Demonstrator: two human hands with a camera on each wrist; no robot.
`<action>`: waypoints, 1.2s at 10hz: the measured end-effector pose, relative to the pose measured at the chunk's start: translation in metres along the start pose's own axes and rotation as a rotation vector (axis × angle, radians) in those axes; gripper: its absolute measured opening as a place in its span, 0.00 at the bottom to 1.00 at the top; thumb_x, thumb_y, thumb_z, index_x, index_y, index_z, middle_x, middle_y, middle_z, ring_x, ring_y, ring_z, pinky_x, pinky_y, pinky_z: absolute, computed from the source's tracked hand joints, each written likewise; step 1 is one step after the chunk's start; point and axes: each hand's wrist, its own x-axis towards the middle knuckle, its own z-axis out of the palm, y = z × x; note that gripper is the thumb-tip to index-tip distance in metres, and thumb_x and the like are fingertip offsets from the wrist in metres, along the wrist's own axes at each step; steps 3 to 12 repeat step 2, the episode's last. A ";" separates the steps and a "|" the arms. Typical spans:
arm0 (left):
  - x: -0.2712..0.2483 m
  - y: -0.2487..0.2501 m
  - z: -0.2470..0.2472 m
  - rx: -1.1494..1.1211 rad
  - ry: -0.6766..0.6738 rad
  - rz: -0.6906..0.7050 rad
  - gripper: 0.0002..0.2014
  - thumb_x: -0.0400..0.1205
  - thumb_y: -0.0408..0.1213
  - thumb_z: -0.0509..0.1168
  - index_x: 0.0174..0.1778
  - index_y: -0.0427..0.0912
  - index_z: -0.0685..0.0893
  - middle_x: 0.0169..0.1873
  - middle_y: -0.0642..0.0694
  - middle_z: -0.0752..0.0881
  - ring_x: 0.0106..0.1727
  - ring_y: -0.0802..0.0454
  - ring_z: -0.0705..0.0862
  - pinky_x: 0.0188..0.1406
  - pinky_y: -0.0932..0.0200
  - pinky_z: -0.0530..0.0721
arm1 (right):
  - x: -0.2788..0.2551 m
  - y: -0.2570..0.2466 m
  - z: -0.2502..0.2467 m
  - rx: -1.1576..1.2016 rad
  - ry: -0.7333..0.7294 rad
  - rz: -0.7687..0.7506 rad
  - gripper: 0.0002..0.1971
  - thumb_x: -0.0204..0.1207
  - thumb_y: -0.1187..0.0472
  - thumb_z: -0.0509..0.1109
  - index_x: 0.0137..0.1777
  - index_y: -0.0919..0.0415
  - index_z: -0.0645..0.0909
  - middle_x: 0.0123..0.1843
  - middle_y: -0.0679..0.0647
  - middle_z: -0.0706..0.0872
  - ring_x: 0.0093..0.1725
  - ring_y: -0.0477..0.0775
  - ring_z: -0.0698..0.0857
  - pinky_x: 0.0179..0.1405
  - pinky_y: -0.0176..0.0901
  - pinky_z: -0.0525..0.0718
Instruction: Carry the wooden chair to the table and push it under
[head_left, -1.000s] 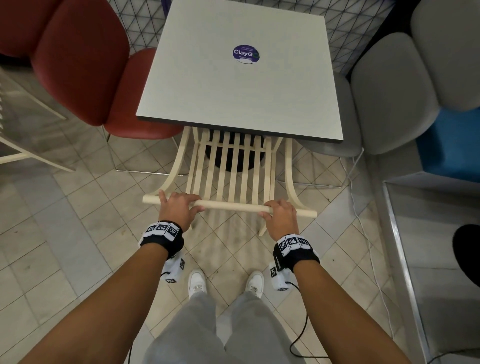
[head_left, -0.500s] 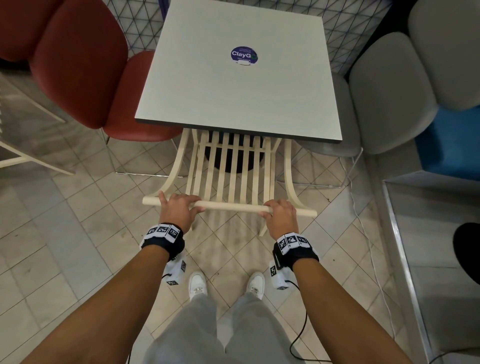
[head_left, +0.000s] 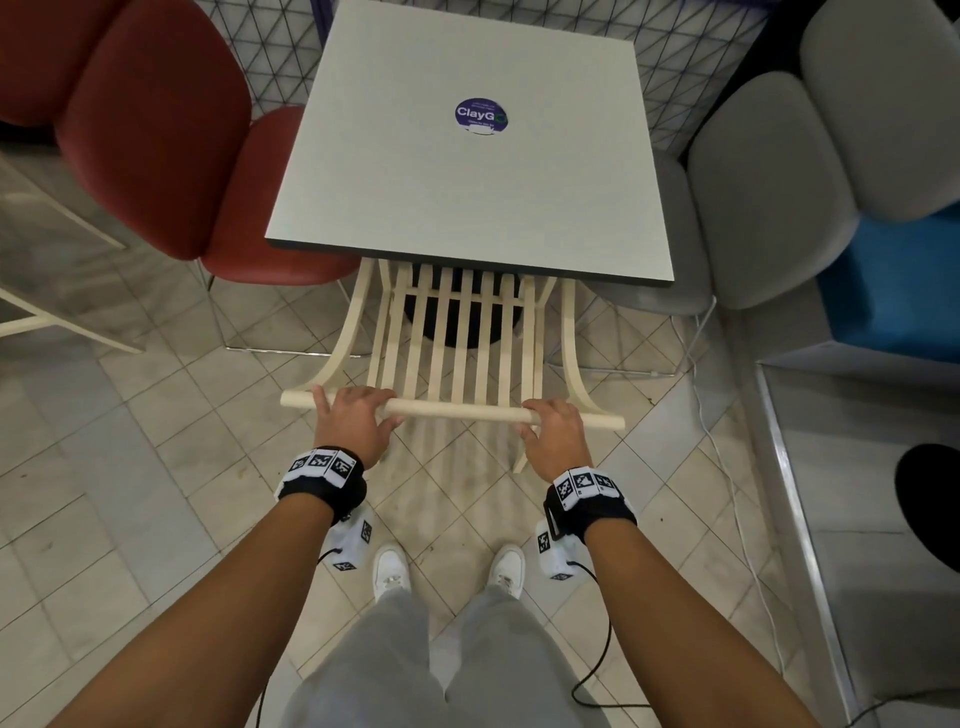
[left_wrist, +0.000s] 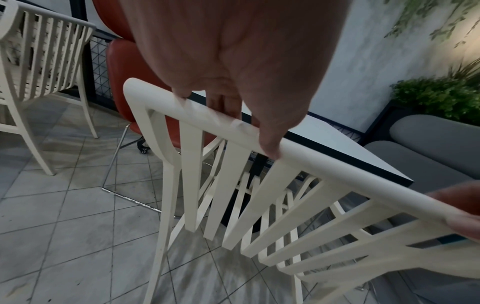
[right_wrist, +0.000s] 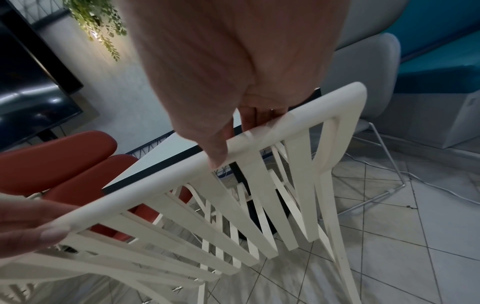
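Observation:
A cream slatted wooden chair (head_left: 457, 358) stands with its seat hidden under the near edge of the pale square table (head_left: 467, 171). Only its backrest and rear legs show. My left hand (head_left: 353, 415) grips the top rail (head_left: 457, 410) near its left end, fingers over the far side and thumb on the near side. My right hand (head_left: 553, 431) grips the same rail near its right end. The left wrist view shows the fingers (left_wrist: 226, 105) curled over the rail (left_wrist: 324, 164). In the right wrist view the thumb (right_wrist: 215, 144) presses the rail (right_wrist: 155, 187).
A red padded chair (head_left: 171, 150) stands left of the table, a grey one (head_left: 769, 192) right of it beside a blue seat (head_left: 893, 280). A white cable (head_left: 727, 467) runs over the tiled floor at right. Another cream chair (left_wrist: 39, 61) stands at far left. A wire mesh panel (head_left: 280, 57) backs the table.
The chair has slid slightly further under the table, both hands staying on the top rail.

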 end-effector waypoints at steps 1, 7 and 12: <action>-0.015 0.003 -0.004 -0.098 0.056 0.019 0.21 0.84 0.46 0.72 0.73 0.47 0.85 0.74 0.42 0.85 0.79 0.39 0.78 0.88 0.26 0.58 | -0.016 0.000 -0.013 0.130 0.089 -0.011 0.16 0.76 0.64 0.68 0.63 0.57 0.81 0.60 0.49 0.79 0.63 0.48 0.75 0.71 0.40 0.72; -0.047 -0.007 0.000 -0.292 0.204 0.053 0.20 0.83 0.36 0.74 0.72 0.44 0.86 0.76 0.40 0.82 0.79 0.39 0.77 0.84 0.34 0.73 | -0.045 0.015 -0.020 0.136 0.202 -0.009 0.12 0.75 0.65 0.66 0.57 0.54 0.82 0.60 0.46 0.77 0.62 0.43 0.73 0.67 0.35 0.70; -0.047 -0.007 0.000 -0.292 0.204 0.053 0.20 0.83 0.36 0.74 0.72 0.44 0.86 0.76 0.40 0.82 0.79 0.39 0.77 0.84 0.34 0.73 | -0.045 0.015 -0.020 0.136 0.202 -0.009 0.12 0.75 0.65 0.66 0.57 0.54 0.82 0.60 0.46 0.77 0.62 0.43 0.73 0.67 0.35 0.70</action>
